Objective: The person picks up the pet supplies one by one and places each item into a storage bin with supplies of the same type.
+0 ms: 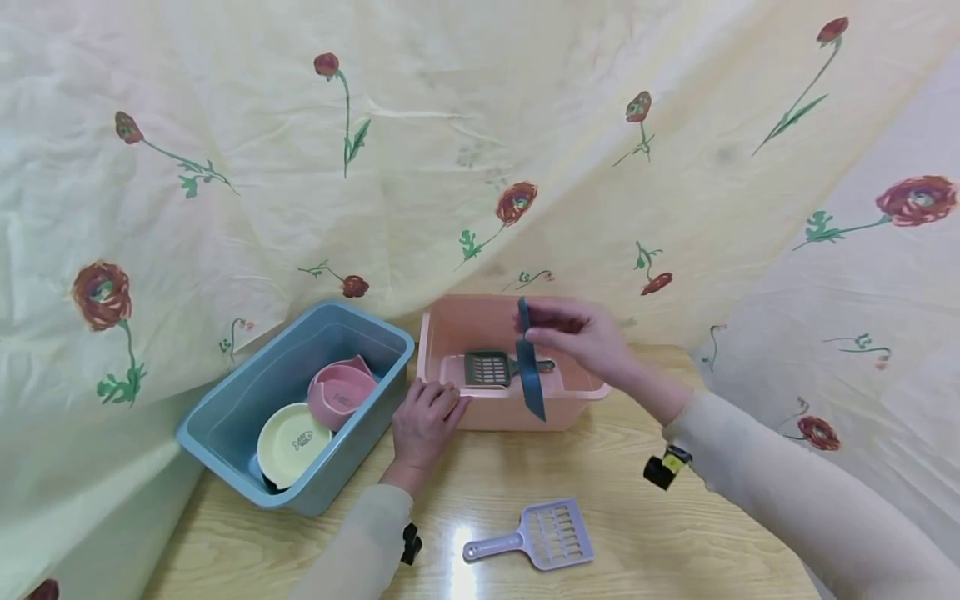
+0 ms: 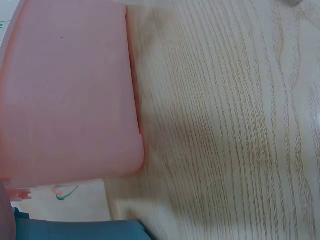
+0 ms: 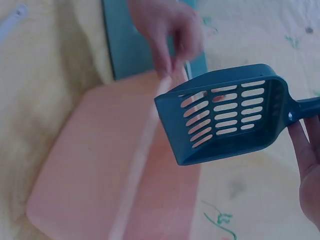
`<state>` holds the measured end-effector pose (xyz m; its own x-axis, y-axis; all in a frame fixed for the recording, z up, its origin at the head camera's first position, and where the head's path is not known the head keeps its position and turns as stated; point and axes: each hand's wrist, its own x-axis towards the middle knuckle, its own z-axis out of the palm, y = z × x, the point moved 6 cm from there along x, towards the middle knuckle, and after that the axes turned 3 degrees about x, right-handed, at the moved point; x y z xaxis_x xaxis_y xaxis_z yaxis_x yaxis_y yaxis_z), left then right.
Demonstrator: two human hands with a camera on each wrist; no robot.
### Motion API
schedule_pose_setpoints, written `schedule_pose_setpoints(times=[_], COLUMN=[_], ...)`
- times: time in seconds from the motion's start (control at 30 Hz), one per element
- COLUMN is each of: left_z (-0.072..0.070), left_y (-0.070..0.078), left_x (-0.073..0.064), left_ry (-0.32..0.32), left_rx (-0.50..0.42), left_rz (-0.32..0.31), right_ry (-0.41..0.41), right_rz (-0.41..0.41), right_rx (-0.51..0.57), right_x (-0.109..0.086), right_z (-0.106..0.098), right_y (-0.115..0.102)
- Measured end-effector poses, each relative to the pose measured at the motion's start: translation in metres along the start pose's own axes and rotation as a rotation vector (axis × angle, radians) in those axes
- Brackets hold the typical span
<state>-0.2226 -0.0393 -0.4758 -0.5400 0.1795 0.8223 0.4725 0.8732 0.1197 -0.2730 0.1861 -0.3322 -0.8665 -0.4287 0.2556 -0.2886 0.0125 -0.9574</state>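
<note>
My right hand [image 1: 581, 333] holds a dark blue litter scoop [image 1: 531, 383] by its handle, raised above the front rim of a pink bin [image 1: 510, 415]. The right wrist view gives the slotted face of that scoop [image 3: 220, 150], with nothing in it. My left hand [image 1: 426, 425] grips the bin's rim at its front left corner, fingers over the edge. Inside the pink bin lies a dark green litter scoop [image 1: 471, 371], its handle partly hidden behind the blue one. The left wrist view has mostly the bin's outer wall [image 2: 75, 95].
A blue bin [image 1: 225, 400] stands left of the pink one, holding a pink bowl [image 1: 345, 392] and a cream bowl [image 1: 292, 446]. On the wooden table [image 1: 420, 575] in front lies a lavender litter scoop [image 1: 525, 533]. A flowered cloth [image 1: 420, 167] hangs behind both bins.
</note>
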Motion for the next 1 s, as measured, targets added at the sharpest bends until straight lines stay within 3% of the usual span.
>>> schedule_pose_setpoints(times=[0.17,0.4,0.7,1.0], left_z=[0.001,0.000,-0.001,0.000], left_y=[-0.001,0.001,0.001,0.003], left_x=[-0.001,0.000,0.000,0.000], left_ry=[-0.004,-0.012,-0.020,-0.035], left_rx=[0.011,0.012,-0.011,0.011], left_rz=[-0.006,-0.002,-0.016,-0.021], right_ry=[0.137,0.281,0.266,0.251], right_rz=[0.051,0.136,0.239,0.318], right_rx=[-0.025,-0.079,-0.446,-0.428], right_x=[0.031,0.053,0.046,0.036], right_z=[-0.021,-0.042,-0.047,-0.047], right_y=[0.012,0.064,0.115,0.132])
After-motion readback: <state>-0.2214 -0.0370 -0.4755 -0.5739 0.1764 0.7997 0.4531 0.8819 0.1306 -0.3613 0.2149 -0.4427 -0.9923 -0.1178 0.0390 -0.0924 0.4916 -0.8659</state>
